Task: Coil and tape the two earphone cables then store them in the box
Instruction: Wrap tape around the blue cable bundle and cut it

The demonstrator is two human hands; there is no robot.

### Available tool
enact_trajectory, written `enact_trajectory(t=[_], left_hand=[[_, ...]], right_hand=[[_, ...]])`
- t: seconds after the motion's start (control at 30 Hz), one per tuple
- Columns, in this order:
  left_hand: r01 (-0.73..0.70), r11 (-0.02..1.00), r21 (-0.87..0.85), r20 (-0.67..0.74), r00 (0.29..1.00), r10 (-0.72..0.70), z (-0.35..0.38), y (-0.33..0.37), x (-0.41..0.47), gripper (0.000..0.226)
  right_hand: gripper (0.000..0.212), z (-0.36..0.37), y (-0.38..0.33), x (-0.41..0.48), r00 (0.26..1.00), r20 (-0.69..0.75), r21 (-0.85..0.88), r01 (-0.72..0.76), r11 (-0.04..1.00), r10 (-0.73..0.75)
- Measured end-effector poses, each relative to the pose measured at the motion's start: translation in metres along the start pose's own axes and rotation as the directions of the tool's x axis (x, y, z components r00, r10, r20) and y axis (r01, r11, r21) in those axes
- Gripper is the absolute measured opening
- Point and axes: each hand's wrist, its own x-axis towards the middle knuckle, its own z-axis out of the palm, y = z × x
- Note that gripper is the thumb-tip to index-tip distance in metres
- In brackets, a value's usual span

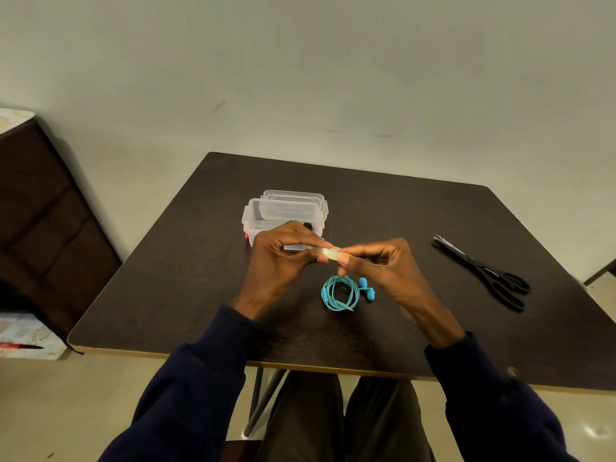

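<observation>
From my remote seat, the dark desk fills most of the view. The clear box stands open toward its far side, with what looks like its lid just behind it. Something black shows inside the box, probably the other earphone, but the left hand hides most of it and I cannot be sure. The scissors lie well apart on the right.

Both hands hang above the desk in front of the box. The left hand and right hand each have their fingers closed in a pinch on one end of a short tape strip, which is stretched between them.

The blue earphone cable lies coiled on the desk just below the hands, its earbuds beside the loop. Nothing holds it.

My main worry is the tape. If the tension drops, the strip may curl and stick to itself or to a fingertip, and then it is wasted. The coil is loose too, so lifting it with one hand could let the loops spring open before the tape goes round. A strip that catches only a few strands would let the bundle unravel in the box. The earbuds could also snag and drag the coil.
</observation>
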Motion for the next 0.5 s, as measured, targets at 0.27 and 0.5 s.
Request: enact_trajectory(t=[0.27,0.5], left_hand=[[0.033,0.997,-0.07,-0.079,0.996,-0.038,-0.005,-0.01,0.001,0.026],[0.119,0.966,-0.23,-0.027,0.991,-0.128,-0.009,-0.018,-0.001,0.027]], right_hand=[[0.025,-0.005,-0.003,0.002,0.997,0.075,-0.004,-0.004,1.0,0.004],[0.023,-0.011,-0.003,-0.001,0.994,0.105,0.066,-0.006,0.998,-0.001]])
